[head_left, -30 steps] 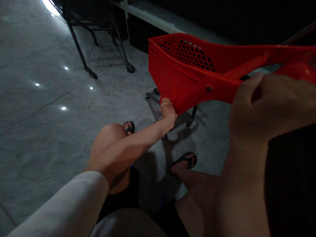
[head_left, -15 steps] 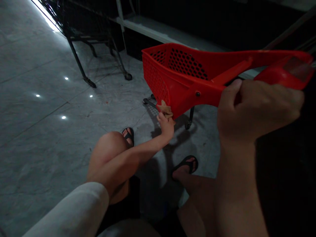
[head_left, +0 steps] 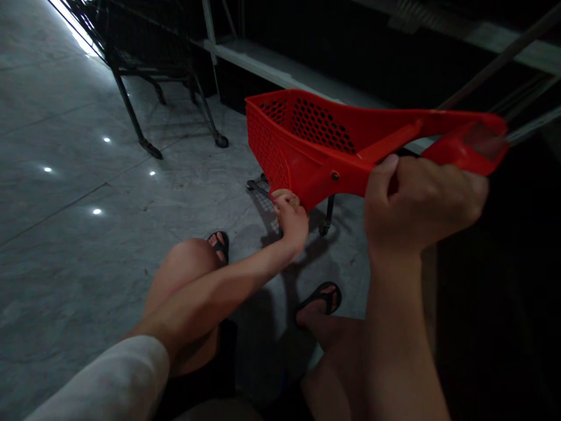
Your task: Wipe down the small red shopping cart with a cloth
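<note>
A red plastic shopping cart [head_left: 307, 140] with a perforated basket stands on small wheels in front of me. My right hand [head_left: 421, 202] is wrapped round its red handle at the near end. My left hand [head_left: 290, 217] reaches out with a long arm to the lower near corner of the basket, fingers curled tight there; in the frame before it pinched a small brownish scrap, which the fingers now hide. My knees and sandalled feet show below the cart.
Grey polished floor tiles [head_left: 79, 234] spread to the left. A dark metal cart frame on castors [head_left: 144, 88] stands at the back left. A pale low shelf [head_left: 272, 67] runs along the dark back wall.
The view has dropped and shifted left relative to the cart. My left hand briefly came off the basket's corner with a small brownish scrap, then closed back against it. My right hand kept its grip.
</note>
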Motion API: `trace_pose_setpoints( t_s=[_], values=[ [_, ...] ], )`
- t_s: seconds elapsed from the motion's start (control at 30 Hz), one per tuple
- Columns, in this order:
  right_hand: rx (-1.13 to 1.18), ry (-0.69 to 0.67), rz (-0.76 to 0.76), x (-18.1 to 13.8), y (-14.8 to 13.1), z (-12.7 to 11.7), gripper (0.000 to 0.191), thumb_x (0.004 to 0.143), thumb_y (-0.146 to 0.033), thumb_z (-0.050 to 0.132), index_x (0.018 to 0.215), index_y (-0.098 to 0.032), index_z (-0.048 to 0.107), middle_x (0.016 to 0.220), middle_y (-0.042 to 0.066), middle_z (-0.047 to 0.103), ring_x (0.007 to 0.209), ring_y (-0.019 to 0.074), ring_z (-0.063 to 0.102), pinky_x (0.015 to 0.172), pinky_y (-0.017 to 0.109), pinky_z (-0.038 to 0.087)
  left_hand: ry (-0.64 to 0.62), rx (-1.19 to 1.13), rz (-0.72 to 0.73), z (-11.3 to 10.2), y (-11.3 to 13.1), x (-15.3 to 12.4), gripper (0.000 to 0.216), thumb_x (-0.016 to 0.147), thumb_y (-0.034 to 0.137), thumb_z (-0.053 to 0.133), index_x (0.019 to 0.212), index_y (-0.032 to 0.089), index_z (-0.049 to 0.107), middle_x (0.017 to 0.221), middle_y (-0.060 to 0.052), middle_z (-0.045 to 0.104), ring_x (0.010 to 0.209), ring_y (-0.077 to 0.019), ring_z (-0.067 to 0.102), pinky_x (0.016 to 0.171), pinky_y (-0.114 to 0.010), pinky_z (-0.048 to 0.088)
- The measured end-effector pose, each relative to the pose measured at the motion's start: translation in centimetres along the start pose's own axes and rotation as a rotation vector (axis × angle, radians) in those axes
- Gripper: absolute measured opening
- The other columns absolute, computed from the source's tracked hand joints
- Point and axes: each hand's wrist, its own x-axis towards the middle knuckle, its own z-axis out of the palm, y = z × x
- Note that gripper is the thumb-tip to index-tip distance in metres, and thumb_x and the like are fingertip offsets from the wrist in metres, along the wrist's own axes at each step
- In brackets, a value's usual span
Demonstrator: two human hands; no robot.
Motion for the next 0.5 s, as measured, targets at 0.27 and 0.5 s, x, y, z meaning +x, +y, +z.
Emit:
trace_pose_setpoints(
  t_s=[0.27, 0.5],
  values=[
    [0.152, 0.244, -0.28, -0.3, 2.8, 1.3, 0.038, 0.094, -0.031, 0.049, 0.057, -0.024, 0.054, 0.057, 0.004, 0.051, 0.061, 0.0192, 0.046, 0.067, 0.036, 0.033, -0.345, 0.288, 0.831, -0.3, 3.4, 0.0, 0.042, 0.093, 0.018, 0.061, 0.133, 0.029, 0.052, 0.123, -0.009, 0.057, 0.122, -0.0248, 0.053, 0.112, -0.042, 0.049],
    [0.204, 0.309, -0.349, -0.7, 7.9, 0.9, 0.037, 0.09, -0.028, 0.052, 0.053, -0.024, 0.047, 0.053, 0.003, 0.053, 0.055, 0.0168, 0.047, 0.063, 0.034, 0.034, -0.105, 0.366, 0.8, 1.5, 3.3, 6.0, 0.05, 0.094, 0.029, 0.059, 0.144, 0.028, 0.06, 0.156, -0.013, 0.046, 0.151, -0.0319, 0.038, 0.127, -0.053, 0.033]
  ],
)
